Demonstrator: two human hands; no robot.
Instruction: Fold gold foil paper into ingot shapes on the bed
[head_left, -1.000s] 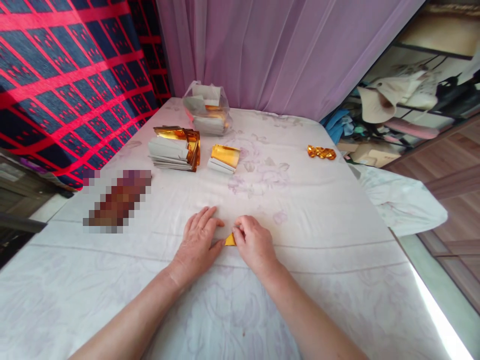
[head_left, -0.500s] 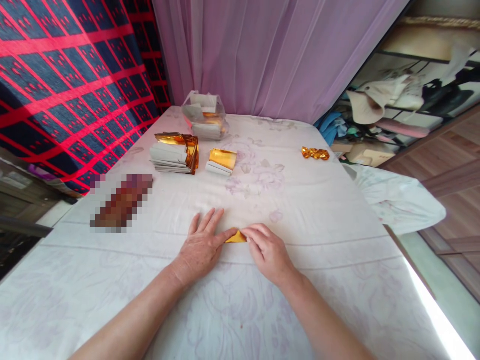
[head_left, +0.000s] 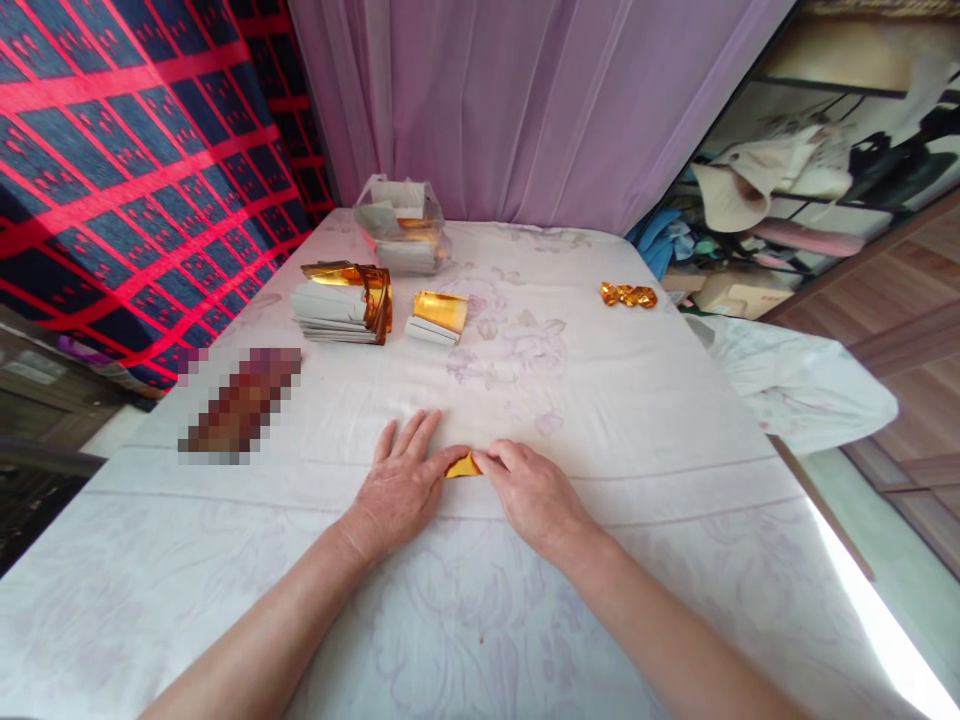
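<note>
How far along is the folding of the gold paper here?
Done: a few folded gold pieces lie far right. In hand: both hands, left hand and right hand, press a small gold sheet flat on the bedsheet. Left: unfolded stacks, a smaller pile, a bagful.

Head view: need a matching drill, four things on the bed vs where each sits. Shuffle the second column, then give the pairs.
Things
1. small gold sheet
2. clear plastic bag
3. crumpled gold foil
4. tall stack of gold-and-white paper

Places
A. far right of the bed sheet, alone near the edge
B. pressed flat between the left hand and the right hand
C. far end, by the purple curtain
D. left of the smaller gold-topped stack

Pairs: 1-B, 2-C, 3-A, 4-D
</note>
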